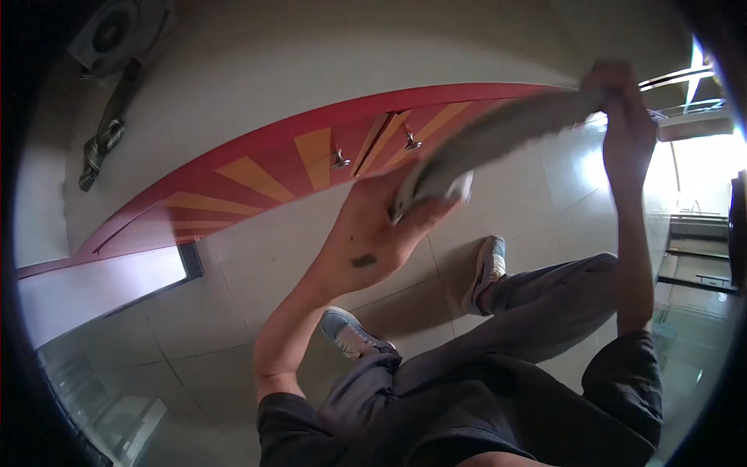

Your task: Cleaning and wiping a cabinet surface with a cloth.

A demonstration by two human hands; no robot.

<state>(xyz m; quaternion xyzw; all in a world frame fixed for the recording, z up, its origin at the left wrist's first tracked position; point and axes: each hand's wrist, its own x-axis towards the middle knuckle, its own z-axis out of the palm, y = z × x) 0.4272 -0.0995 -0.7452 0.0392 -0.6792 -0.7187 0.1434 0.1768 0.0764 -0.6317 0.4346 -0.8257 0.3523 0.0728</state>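
Here, nearest the camera at the lower middle of the frame, the person's dark shorts and grey trousers fill the view, with two pale sneakers [350,331] set apart on the tiled floor [249,265] just above. Up from there, the left hand [366,233] sits at the centre, its grip closed on the lower end of a long grey cloth [498,136], which is blurred. The cloth runs up and to the right, where the right hand [622,105] pinches its far end near the upper right edge, arm raised. The cloth looks pulled fairly straight between the two hands, clear of the floor. To handle it well, I judge both hands should keep an even pull, so neither end slips and the middle does not sag. Farther off, a red cabinet [311,152] with orange rays and two metal knobs curves across the upper middle, against a pale wall
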